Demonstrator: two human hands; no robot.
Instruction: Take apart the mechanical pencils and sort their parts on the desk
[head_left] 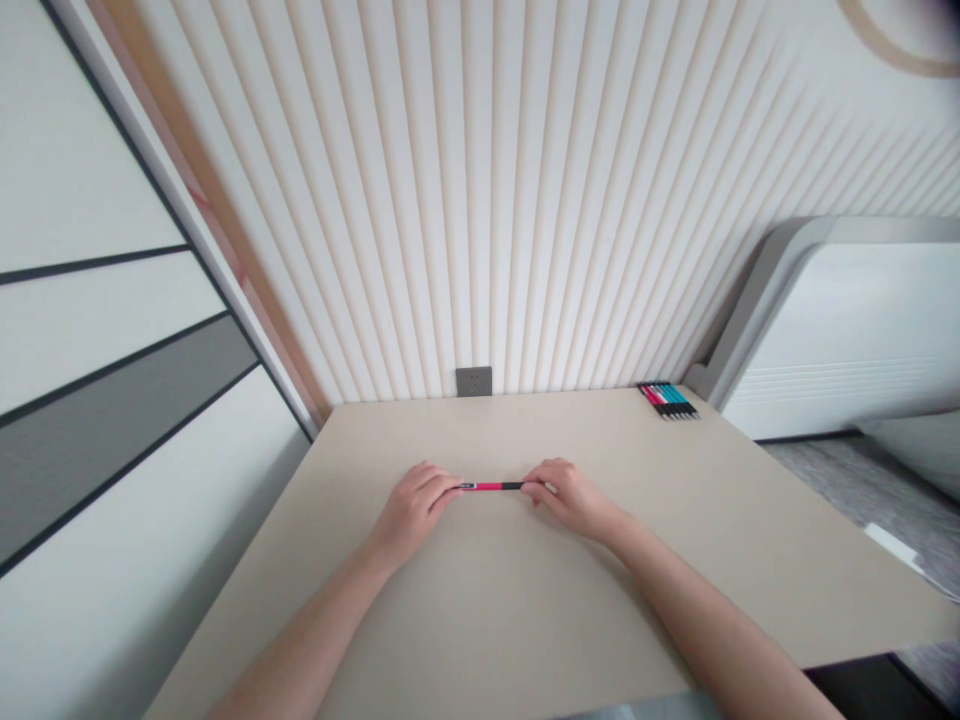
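A slim red pen (pixel 489 486) with black end sections lies level between my two hands, over the middle of the table (pixel 480 600). My left hand (pixel 420 505) pinches its left end, where a dark band with small pale print shows. At the black right end, my right hand (pixel 568 495) holds it between thumb and fingers. Both tips of the pen are hidden by my fingers. Whether the pen rests on the tabletop or hangs just above it, I cannot tell.
Several red and teal pens with black ends (pixel 669 400) lie side by side at the table's far right corner. A dark wall socket (pixel 474 381) sits behind the table's back edge. Left stands a white and grey cabinet (pixel 135 420); right, a pale headboard (pixel 847 320).
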